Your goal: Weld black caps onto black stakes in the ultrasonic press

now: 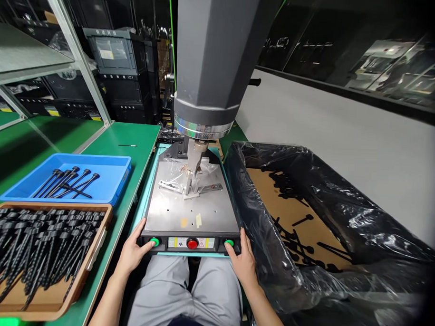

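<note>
Head view, two hands [131, 250] [244, 260], two green buttons [155, 240] [229, 242]

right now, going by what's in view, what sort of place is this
Most likely a factory workstation: a press-like machine with two green buttons and a red one, a brown tray full of black parts, and stacked storage crates behind.

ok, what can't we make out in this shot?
All in the head view:
Left green button and right green button: pressed or not unclear; thumbs of the left hand and right hand partly cover them.
Fixture: whether it holds a part; detail too small.
Machine head: top cut off by the upper edge.
Panel label: print too small.
Brown tray: left side cut off by the frame edge.
</note>
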A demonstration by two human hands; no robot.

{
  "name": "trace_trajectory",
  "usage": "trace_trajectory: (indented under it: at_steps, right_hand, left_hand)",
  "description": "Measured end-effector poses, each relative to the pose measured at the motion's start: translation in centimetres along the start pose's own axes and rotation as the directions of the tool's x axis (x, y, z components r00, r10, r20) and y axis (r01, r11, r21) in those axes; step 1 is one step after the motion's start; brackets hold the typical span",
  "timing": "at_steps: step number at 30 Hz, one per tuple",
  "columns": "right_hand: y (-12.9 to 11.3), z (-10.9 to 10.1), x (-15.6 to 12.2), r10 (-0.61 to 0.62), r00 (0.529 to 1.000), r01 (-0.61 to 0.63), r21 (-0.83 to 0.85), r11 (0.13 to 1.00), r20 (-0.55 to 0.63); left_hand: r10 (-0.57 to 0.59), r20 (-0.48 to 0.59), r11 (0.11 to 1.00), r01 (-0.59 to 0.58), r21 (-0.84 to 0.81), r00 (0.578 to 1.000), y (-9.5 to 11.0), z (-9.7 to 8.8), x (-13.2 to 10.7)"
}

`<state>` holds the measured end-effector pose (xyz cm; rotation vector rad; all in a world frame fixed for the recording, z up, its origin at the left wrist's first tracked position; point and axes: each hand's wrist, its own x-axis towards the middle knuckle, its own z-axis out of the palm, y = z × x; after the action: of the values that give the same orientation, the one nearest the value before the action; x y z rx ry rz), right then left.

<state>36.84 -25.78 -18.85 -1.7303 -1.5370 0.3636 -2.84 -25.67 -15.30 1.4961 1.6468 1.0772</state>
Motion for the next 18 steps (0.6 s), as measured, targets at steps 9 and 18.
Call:
trace_trajectory:
  at_steps: [9, 18]
  right_hand:
    - [-1.1, -1.3, 1.5, 0.073, 0.995, -0.062, 0.15, 0.987, -0.067]
    - [-11.1, 1.1, 10.7, 0.076, 0.996, -0.079, 0.721, 0.688, 0.037]
  left_hand:
    - [-0.045, -0.233, 0.992, 0.016, -0.125, 0.971, 3.4, 0.3, 0.7]
    - [-0.045, -0.122, 0.842, -0.028, -0.538, 0.992, 10.3, 3.2, 7.5]
